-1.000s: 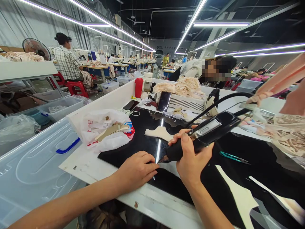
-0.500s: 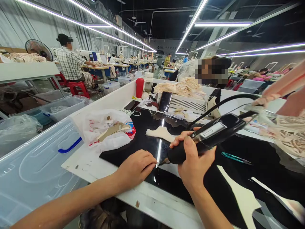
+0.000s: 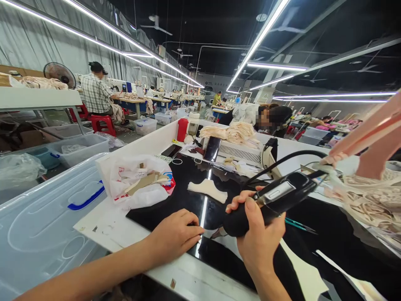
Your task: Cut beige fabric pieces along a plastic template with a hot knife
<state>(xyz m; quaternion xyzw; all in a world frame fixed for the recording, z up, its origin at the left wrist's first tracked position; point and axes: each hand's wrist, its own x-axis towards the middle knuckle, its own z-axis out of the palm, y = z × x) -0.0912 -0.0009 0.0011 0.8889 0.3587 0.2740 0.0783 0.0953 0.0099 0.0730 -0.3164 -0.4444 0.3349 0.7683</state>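
Observation:
My right hand [image 3: 261, 234] is wrapped around a black corded handheld tool [image 3: 275, 198] with a pointed metal tip. The tip slants down to the left, close to the glossy black work surface [image 3: 178, 209]. Just left of it is my left hand [image 3: 175, 236], fingers curled and pressed together near the board's front; anything between them is hidden. A translucent pale piece [image 3: 230, 243] lies under the tool, partly covered by my right hand. Beyond the hands rests a cream shaped fabric piece [image 3: 208, 190]. Teal-handled tweezers [image 3: 299, 225] and another cream piece [image 3: 305, 271] lie to the right.
A plastic bag [image 3: 140, 179] of scraps sits at the left. Behind are a phone [image 3: 212, 149], a red cup [image 3: 182, 129] and stacked cream fabric [image 3: 230, 133]. Pink fabric [image 3: 363, 125] hangs by the tool's cord. A blue-handled plastic bin [image 3: 40, 221] stands left; co-workers sit beyond.
The head view has tilted up a little, so most things appear lower. A slightly wider gap shows between the tool's tip and my left fingertips. My right hand keeps its grip.

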